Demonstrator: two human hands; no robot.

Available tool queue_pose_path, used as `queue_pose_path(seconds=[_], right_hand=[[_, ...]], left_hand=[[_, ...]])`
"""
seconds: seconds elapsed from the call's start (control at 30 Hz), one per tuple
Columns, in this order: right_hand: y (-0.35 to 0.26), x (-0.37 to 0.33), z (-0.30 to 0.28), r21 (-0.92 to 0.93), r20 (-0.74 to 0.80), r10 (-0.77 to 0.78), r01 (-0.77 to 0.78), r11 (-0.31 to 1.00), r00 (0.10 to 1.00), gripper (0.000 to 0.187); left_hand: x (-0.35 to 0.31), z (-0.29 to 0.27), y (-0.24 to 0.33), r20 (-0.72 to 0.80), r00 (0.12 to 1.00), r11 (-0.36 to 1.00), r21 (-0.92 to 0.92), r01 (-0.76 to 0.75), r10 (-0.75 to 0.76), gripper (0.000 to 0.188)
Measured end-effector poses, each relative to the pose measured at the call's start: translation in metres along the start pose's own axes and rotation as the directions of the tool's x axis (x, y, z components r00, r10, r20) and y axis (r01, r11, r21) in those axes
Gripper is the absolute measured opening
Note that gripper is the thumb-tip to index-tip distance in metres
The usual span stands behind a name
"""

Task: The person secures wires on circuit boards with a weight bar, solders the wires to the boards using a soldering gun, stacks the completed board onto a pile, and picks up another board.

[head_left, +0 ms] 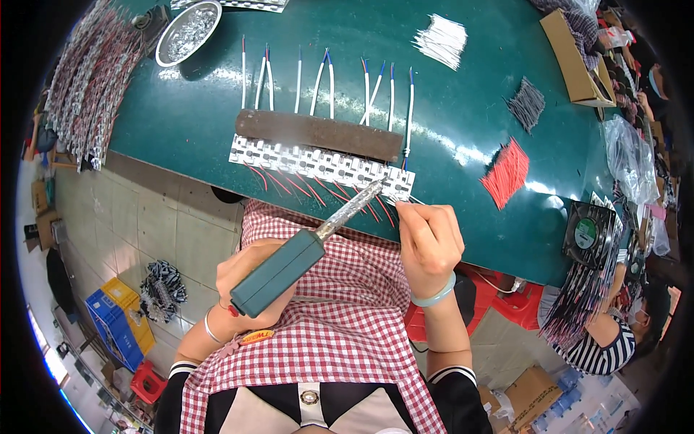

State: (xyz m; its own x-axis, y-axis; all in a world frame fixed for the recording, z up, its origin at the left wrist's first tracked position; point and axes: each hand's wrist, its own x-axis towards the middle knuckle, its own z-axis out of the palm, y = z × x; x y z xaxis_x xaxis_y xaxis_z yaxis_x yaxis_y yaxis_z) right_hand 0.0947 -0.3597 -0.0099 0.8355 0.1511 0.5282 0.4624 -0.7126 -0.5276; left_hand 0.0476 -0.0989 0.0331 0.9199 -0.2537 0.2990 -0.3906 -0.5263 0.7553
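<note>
Two bare hands work at the near edge of a green tabletop, where a white strip lies, slanting slightly nearer toward its right end. The fingers of the left hand are wrapped around the green handle of a soldering iron, its metal tip reaching that right end; the handle hides part of the hand. The right hand has its fingers closed in a pinch just beside the same end, though what they hold is too small to tell. A brown bar lies along the strip's far side, across the white cables fanning out beyond and covering part of them. Short red wires stick out on the near side, some passing beneath the iron. Well apart on the far left stand a metal bowl of small pieces and a heap of wired strips. To the right lie a white pile, a grey pile and a red pile, then a cardboard box, a clear plastic bag, a black fan and a co-worker in stripes.
</note>
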Motion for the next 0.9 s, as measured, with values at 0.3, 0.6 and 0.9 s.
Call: queue_pose_path(seconds=[0.3, 0.6, 0.9], right_hand=[[0.031, 0.03, -0.015, 0.074, 0.118, -0.098, 0.09, 0.993, 0.988, 0.022], [0.05, 0.036, -0.014, 0.179, 0.257, -0.173, 0.13, 0.975, 0.951, 0.022], [0.049, 0.047, -0.019, 0.158, 0.361, -0.2, 0.151, 0.976, 0.911, 0.023]], left_hand=[[-0.002, 0.003, -0.003, 0.02, 1.0, 0.999, -0.042, 0.022, -0.021, 0.028], [-0.006, 0.008, 0.001, 0.016, 0.996, 0.994, -0.059, 0.092, -0.092, 0.029], [-0.003, 0.012, 0.0, 0.049, 0.996, 0.996, -0.041, 0.075, -0.073, 0.021]])
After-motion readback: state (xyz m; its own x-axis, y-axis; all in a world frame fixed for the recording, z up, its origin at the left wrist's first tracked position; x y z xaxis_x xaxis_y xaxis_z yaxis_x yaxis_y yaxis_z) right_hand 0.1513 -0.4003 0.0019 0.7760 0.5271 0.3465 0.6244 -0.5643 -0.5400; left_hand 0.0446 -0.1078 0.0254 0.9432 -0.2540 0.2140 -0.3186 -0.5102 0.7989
